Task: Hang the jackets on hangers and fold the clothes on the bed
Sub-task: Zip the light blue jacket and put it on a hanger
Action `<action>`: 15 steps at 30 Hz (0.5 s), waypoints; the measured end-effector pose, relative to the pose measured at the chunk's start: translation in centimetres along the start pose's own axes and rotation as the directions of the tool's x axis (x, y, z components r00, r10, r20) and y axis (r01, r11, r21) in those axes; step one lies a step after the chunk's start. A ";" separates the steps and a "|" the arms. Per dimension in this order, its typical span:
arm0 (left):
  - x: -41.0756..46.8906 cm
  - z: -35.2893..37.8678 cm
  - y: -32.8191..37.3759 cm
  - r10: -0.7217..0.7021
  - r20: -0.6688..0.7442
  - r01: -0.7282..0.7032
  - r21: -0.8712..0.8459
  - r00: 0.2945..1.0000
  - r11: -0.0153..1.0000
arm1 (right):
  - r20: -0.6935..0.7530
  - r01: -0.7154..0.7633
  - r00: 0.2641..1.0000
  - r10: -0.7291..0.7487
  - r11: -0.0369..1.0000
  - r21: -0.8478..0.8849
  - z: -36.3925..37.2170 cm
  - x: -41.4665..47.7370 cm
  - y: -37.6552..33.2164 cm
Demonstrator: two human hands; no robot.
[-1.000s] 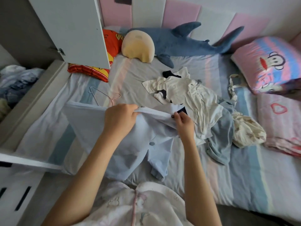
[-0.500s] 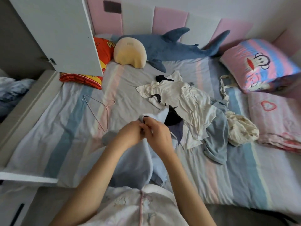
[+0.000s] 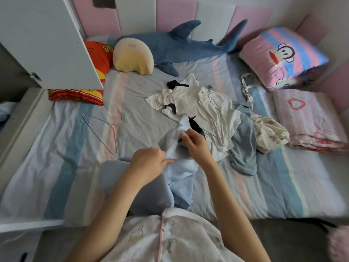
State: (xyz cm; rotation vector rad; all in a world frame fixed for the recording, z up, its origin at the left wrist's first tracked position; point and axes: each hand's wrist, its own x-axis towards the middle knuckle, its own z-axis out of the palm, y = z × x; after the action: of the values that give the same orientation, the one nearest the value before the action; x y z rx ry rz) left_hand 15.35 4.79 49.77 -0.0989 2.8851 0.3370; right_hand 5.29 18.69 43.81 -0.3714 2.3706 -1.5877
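my l hand (image 3: 149,163) & r hand (image 3: 197,145) both pinch the light-blue zip jacket (image 3: 181,173); thin pink wire hanger (image 3: 113,137) lies apart on my left, crumpled white clothes pile (image 3: 205,108) right behind the jacket.

free: bare sheet (image 3: 140,115) between hanger (image 3: 103,133) and clothes pile (image 3: 204,108) | blocked: wardrobe door (image 3: 47,40) overhangs far-left corner
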 end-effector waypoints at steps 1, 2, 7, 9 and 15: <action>0.1 -0.1 0.0 0.006 0.020 -0.005 -0.008 1.000 1.000 | 0.038 -0.111 0.993 0.108 0.990 0.090 -0.4 0.4 0.0; 0.2 -0.1 -0.1 0.011 0.040 -0.010 -0.026 0.999 1.000 | 0.098 -0.271 0.962 0.255 0.935 0.227 -0.7 0.6 -0.1; 0.2 0.7 -1.1 0.005 0.076 0.008 -0.169 0.997 0.986 | 0.192 -0.464 0.883 0.429 0.730 0.502 -2.3 2.0 -0.2; -0.1 1.3 -1.7 -0.028 0.089 0.050 -0.266 0.996 0.963 | 0.189 -0.293 0.956 0.225 0.682 0.670 -2.0 2.3 -1.3; -1.1 2.6 -2.8 -0.081 -0.027 0.056 -0.507 0.996 0.860 | 0.116 -0.144 0.987 0.109 0.922 0.359 -1.1 3.6 -2.7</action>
State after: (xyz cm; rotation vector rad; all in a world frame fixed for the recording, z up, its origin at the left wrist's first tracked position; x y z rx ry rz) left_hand 17.24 2.72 46.99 -0.3020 2.7493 1.0870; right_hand 1.72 17.38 46.42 -0.2025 1.9286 -1.8560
